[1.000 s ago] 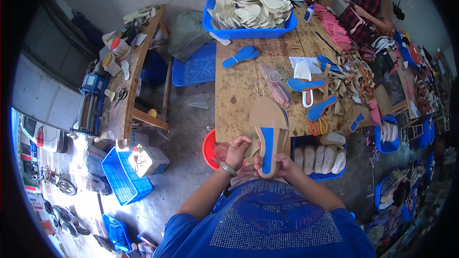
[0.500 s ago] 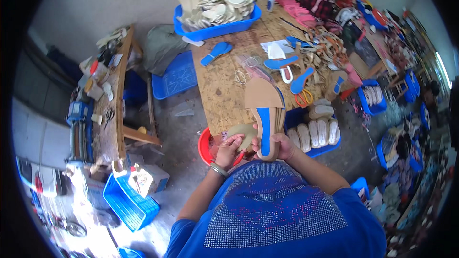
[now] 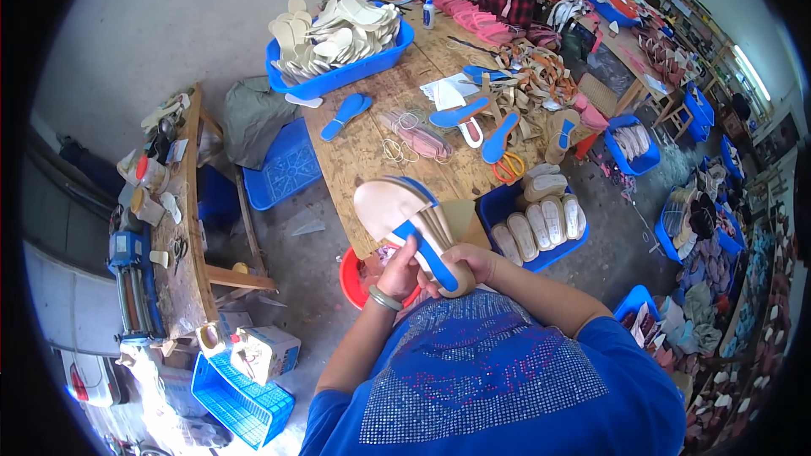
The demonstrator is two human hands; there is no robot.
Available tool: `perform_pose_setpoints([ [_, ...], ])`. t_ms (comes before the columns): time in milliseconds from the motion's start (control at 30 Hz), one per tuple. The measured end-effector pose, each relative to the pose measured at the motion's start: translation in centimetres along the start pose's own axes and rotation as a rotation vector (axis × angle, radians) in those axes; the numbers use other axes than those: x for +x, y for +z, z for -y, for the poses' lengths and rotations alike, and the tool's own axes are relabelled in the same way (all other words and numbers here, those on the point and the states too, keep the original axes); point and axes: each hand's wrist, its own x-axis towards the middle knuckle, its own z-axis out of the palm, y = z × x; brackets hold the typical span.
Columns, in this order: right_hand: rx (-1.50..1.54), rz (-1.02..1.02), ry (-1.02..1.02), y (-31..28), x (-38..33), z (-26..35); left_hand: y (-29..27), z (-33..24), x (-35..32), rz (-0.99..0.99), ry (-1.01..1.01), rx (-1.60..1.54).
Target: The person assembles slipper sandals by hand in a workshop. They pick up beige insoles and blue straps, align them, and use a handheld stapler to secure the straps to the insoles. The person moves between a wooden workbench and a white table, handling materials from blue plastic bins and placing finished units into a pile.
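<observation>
In front of my chest I hold a stack of tan shoe insoles point(image 3: 384, 207), with a blue strip down the top one. The stack tilts, its broad ends pointing up and left. My left hand point(image 3: 399, 272) grips the left edge near the narrow end, thumb on the blue strip. My right hand point(image 3: 471, 260) is closed round the heel end from the right. An olive-coloured flat piece point(image 3: 460, 218) shows behind the stack, just above my right hand; whether my fingers hold it is hidden.
Loose blue insoles point(image 3: 345, 116), orange-handled scissors point(image 3: 508, 168) and straps lie on the wooden table point(image 3: 338, 177). A blue tub point(image 3: 296, 78) of pale soles stands at the back. Below the edge are a red basin point(image 3: 351, 279) and a blue crate point(image 3: 553, 257) of soles. Another person stands far right.
The stack has tilted leftward from near upright. My left hand has moved from the olive piece onto the stack, and that piece now shows on the stack's right. The view has shifted.
</observation>
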Motion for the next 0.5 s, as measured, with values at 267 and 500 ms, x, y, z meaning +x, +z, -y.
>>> perform_pose_setpoints([
  [267,-1.039,-0.779,-0.175,-0.4,-4.9,2.3,4.5,-0.3,5.1,-0.198,0.148,-0.108],
  [500,-1.725,-1.182,-0.415,0.2,-6.5,5.0,7.7,0.6,11.3,-0.318,0.134,0.064],
])
